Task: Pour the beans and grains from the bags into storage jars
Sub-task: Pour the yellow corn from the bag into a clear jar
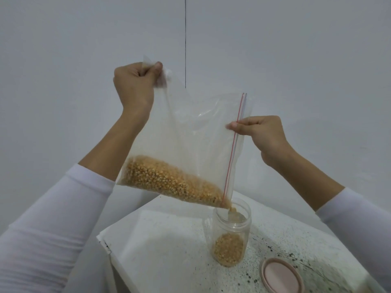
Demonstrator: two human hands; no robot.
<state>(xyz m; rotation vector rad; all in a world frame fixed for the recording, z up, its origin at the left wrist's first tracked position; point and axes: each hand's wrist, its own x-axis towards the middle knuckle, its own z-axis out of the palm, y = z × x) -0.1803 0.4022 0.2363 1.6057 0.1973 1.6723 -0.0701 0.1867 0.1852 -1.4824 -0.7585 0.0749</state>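
— Plain pale wall [296, 49] behind, thin dark vertical line [185, 39] running down it. Below, white tabletop [169, 246] speckled with black toward the right.

— And the bag?

— Clear zip bag [190, 134], held up in the air above the tabletop, tilted. Long axis slanting from upper left down to lower right. Red zip strip [233, 144] along the right edge, mouth facing right and down, lowest corner dipping just into the jar [230, 235].

— Contents?

— Yellow kernels [169, 180], heaped along the low edge of the bag in a wedge narrowing toward the jar. A few falling at the mouth. Upper part of the bag see-through, creased.

— Hands?

— Left hand [133, 85] high up, fingers curled tight round the bag's top corner. Right hand [260, 134] lower, thumb and fingers pinching the zip edge.

— Jar?

— Clear, upright on the tabletop, open at the top, kernels filling roughly the bottom third. Round pink lid [281, 278] lying flat near it, to the right.
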